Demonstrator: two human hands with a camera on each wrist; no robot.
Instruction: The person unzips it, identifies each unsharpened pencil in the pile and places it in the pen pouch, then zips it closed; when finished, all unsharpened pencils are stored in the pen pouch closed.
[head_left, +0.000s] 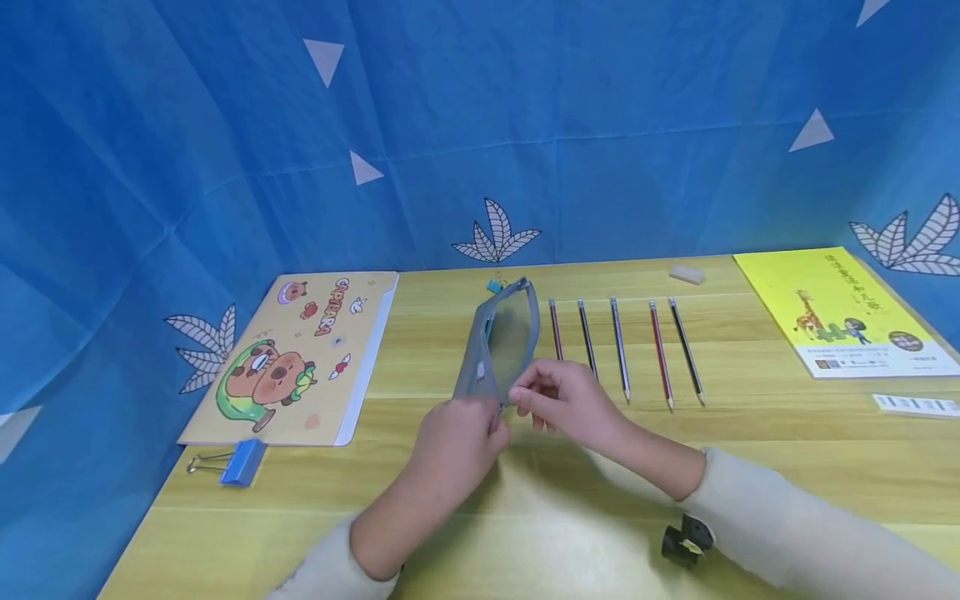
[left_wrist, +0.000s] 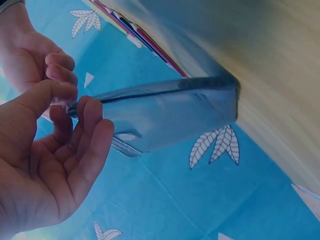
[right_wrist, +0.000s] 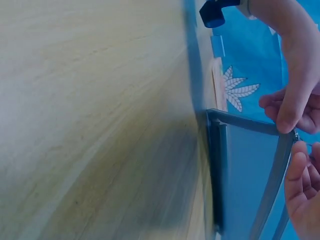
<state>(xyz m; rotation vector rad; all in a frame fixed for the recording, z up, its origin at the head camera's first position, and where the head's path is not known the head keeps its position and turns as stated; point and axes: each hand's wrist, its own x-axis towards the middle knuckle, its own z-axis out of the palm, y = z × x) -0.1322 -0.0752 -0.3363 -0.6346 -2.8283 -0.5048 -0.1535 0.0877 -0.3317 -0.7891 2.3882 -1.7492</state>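
Note:
A grey see-through zip pouch (head_left: 513,329) stands on edge at the middle of the table, its mouth partly spread. My left hand (head_left: 459,437) grips its near corner between thumb and fingers. Beside it, my right hand (head_left: 573,404) pinches at the zip's near end, where a small metal zip pull (right_wrist: 296,135) shows in the right wrist view. The left wrist view has the left hand (left_wrist: 60,165) close up, with the pouch (left_wrist: 165,112) stretching away from it. Something slim and teal shows at the pouch's left side; its kind is unclear.
Several pencils (head_left: 619,350) lie in a row right of the pouch, with an eraser (head_left: 687,274) behind. A capybara folder (head_left: 300,358) and blue binder clip (head_left: 243,463) lie left; a yellow book (head_left: 840,308) and white strip (head_left: 917,406) right. A teal clip (head_left: 495,285) sits behind the pouch.

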